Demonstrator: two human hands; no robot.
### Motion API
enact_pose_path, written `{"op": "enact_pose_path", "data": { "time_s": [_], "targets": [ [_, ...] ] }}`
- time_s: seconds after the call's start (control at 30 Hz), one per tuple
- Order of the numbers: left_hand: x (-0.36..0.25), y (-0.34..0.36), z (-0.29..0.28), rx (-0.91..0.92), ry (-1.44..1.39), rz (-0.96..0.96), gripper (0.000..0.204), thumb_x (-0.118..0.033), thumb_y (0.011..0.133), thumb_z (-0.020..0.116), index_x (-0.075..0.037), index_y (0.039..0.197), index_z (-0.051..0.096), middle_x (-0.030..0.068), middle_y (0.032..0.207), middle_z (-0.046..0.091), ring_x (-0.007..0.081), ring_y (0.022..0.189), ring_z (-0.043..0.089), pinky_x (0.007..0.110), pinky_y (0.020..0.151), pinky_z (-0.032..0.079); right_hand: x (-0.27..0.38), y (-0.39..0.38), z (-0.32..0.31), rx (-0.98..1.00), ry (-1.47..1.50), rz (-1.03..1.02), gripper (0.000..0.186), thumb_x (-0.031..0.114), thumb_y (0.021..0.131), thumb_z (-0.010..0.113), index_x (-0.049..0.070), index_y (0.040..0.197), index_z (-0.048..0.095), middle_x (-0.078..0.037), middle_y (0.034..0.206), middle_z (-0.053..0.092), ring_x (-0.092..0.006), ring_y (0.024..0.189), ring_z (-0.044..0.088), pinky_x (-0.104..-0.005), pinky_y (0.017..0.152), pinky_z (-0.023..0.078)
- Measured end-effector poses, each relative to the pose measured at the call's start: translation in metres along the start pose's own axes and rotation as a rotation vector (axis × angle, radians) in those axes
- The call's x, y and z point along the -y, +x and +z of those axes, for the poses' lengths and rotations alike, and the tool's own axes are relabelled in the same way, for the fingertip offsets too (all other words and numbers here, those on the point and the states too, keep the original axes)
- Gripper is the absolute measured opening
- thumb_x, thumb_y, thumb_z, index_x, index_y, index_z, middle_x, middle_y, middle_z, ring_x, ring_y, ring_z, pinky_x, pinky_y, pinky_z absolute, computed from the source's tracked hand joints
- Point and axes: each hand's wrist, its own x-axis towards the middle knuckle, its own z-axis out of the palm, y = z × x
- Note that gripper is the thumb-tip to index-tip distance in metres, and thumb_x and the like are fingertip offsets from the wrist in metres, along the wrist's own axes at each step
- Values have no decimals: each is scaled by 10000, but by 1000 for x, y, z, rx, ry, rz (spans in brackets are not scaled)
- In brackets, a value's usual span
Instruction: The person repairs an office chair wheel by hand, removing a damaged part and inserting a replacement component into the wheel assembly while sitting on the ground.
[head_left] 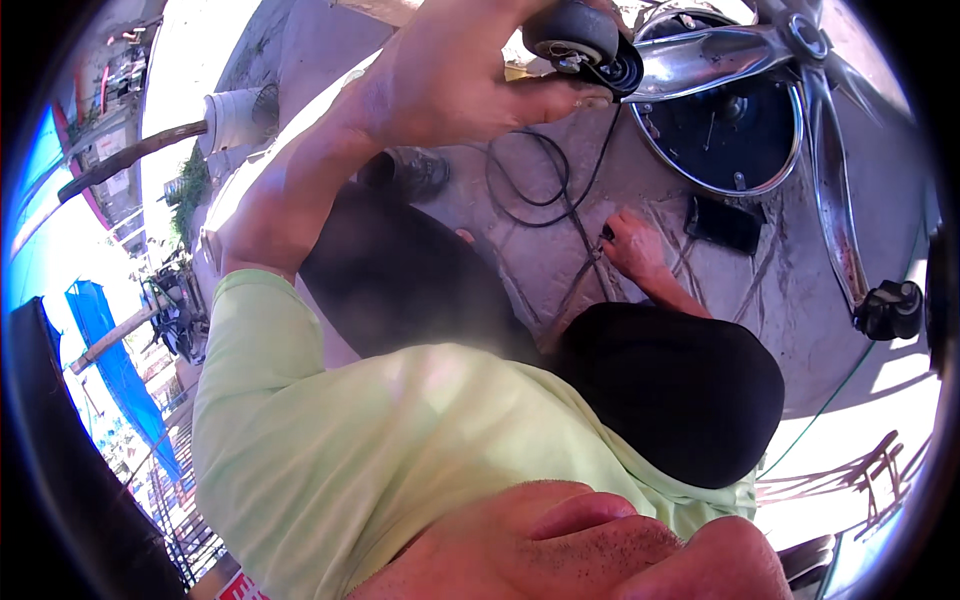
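My left hand (450, 85) is raised at the top, closed around a black caster wheel (572, 35) at the end of a chrome leg, its thumb along the near side. That leg belongs to a star-shaped chrome chair base (700, 62), with its hub at the upper right. Lower down, near the ground, my right hand (637, 245) is closed with fingers curled by a small dark thing; what it is I cannot make out. A black cable (568, 190) loops across the ground beside this hand.
Under the base lies a round black disc (690, 150) with a chrome rim. A flat black rectangular object (725, 224) rests right of my right hand. Another caster (888, 310) hangs from a leg at far right. A white bucket (232, 120) stands at left; a thin green line (822, 402) crosses the ground.
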Motion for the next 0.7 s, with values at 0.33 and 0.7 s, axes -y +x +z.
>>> {"op": "enact_pose_path", "data": {
  "time_s": [0.33, 0.7],
  "targets": [
    [-6, 3, -6, 45, -96, -106, 846, -80, 897, 775, -73, 1600, 305, 141, 1352, 603, 209, 1164, 665, 341, 956, 556, 36, 10, -79, 42, 700, 124, 298, 259, 886, 791, 8, 1040, 747, -136, 958, 761, -222, 875, 725, -378, 803, 560],
    [-3, 3, -6, 38, -18, -41, 858, -106, 867, 784, -84, 1594, 330, 168, 1360, 602, 242, 1162, 662, 362, 962, 560, 97, -8, -214, -189, 1131, -49, 286, 3, 845, 758, -3, 1127, 706, -27, 1026, 723, -93, 902, 665, -245, 848, 530]
  ]
}}
